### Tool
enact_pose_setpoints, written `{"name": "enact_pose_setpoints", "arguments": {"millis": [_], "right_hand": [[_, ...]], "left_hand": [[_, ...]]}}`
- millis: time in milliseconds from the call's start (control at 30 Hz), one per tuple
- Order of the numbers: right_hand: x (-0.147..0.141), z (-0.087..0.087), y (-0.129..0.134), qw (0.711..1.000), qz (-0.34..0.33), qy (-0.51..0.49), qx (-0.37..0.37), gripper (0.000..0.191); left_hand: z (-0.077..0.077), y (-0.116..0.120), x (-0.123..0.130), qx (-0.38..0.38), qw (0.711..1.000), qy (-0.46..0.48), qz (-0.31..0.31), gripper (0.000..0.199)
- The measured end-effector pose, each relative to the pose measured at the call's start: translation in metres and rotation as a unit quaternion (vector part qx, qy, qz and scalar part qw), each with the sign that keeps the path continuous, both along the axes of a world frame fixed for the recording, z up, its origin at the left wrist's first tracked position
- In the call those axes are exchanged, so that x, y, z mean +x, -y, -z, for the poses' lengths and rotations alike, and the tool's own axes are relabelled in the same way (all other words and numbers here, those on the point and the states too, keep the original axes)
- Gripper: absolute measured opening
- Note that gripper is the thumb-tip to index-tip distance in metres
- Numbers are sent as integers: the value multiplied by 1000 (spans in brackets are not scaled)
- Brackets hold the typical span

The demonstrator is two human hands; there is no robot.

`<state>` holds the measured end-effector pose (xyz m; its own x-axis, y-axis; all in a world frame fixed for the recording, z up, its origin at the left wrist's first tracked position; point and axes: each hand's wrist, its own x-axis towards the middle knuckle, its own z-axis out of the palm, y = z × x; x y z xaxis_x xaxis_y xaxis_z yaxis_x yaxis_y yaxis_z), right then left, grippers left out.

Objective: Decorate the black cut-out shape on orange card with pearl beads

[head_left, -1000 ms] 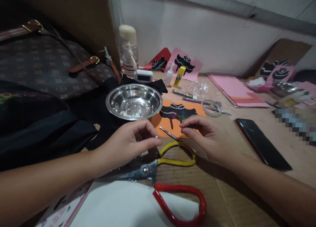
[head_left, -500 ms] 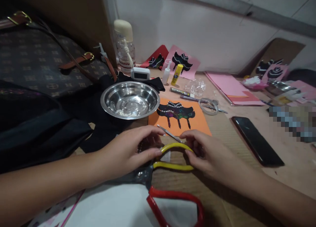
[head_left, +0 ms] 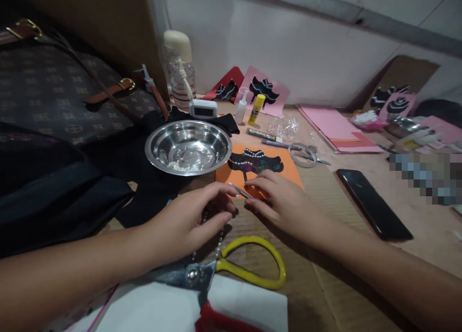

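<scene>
My left hand (head_left: 202, 211) is curled, its fingers around a strand of pearl beads (head_left: 219, 243) that hangs below the palm. My right hand (head_left: 281, 197) has its thumb and fingertips at the near end of slim metal tweezers (head_left: 238, 190), over the orange card (head_left: 294, 175). On that card lies a black, glittery roof-shaped cutout (head_left: 258, 163) with rows of pearls. Scissors (head_left: 249, 269) with one yellow and one red handle rest below my hands, partly on white paper (head_left: 151, 308); my left forearm hides some of the blades.
A steel bowl (head_left: 153, 154) with small beads stands behind my left hand. Farther back are a bottle (head_left: 178, 72), a glue stick (head_left: 256, 109), a clear tape ring (head_left: 302, 163) and pink sheets (head_left: 325, 122). A black phone (head_left: 373, 204) lies right. A patterned bag (head_left: 46, 86) is left.
My right hand has let go of the yellow scissor handle and moved up and left to the tweezers. The scissors have dropped lower, toward me. My left hand stays nearly in place.
</scene>
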<state>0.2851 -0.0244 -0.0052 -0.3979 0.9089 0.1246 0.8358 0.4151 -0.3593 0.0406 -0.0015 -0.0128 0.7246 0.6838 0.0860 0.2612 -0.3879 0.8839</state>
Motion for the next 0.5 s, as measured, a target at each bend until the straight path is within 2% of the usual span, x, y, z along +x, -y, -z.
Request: {"name": "enact_pose_setpoints", "arguments": {"millis": [100,267,367,433,500], "right_hand": [[-6,6,-7,1000,10,17,7,8],[4,3,-6,999,38,-1,15,10],[12,0,0,1000,18,-7,11,9],[14,-2,4,999,-9,-18,43,7],[11,-5,7,992,-44,-37,114,7]], "left_hand": [[-1,0,-1,-27,1000,14,-4,27],[2,-2,0,-64,997,35,-22,26],[2,-3,2,-83,995,42,-25,28],[0,-3,2,-127,990,57,-26,31],[-3,-3,3,-205,975,83,-20,34]]}}
